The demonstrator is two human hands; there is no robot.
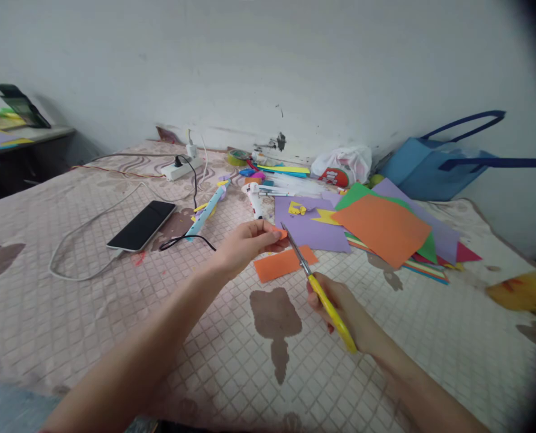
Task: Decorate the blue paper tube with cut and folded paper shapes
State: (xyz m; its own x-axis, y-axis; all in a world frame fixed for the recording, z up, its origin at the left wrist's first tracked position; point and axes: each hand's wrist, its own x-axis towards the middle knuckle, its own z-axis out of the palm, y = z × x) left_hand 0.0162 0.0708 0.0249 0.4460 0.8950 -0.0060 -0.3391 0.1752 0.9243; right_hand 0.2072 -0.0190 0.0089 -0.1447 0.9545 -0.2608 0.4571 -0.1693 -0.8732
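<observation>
Between its thumb and fingers, my left hand (pixel 250 243) pinches a small piece of orange paper (pixel 282 233). My right hand (pixel 338 304) is closed around the yellow handles of a pair of scissors (pixel 324 294). The metal blades point up and left, with their tips right beside the small orange piece; I cannot tell whether they touch it. Under the blades, an orange paper strip (pixel 279 267) lies flat on the patterned cloth. A purple sheet (pixel 315 231) with yellow scraps on it is just behind the hands.
Right of the hands lies a pile of coloured sheets (pixel 385 225), with a blue bag (pixel 434 168) behind. A white glue gun (pixel 253 201) stands near the middle. To the left are a phone (pixel 142 225) on a cable, a decorated light-blue strip (pixel 207 210) and a power strip (pixel 182 169).
</observation>
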